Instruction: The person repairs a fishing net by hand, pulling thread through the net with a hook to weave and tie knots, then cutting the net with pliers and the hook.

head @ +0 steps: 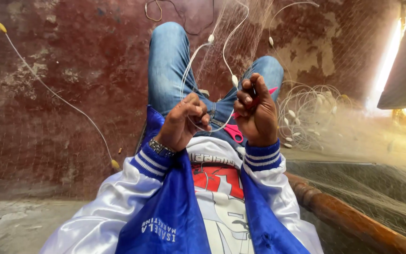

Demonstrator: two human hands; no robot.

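My left hand (184, 121) is closed around a thin white cord (190, 61) of a fishing net, with a metal watch on its wrist. My right hand (255, 115) is fisted on the same cord and on pink-handled scissors (234, 132), whose pink tip shows past the knuckles. A small white float (234, 80) hangs on the cord just above the right hand. Fine netting (240, 28) drapes over my knees in blue jeans (167, 61). Both hands are held close together above my lap.
A heap of net with white floats (308, 115) lies to the right. A wooden rail (348, 216) runs along the lower right. A cord with yellow floats (48, 89) crosses the worn red floor at left. Bright light comes from the upper right.
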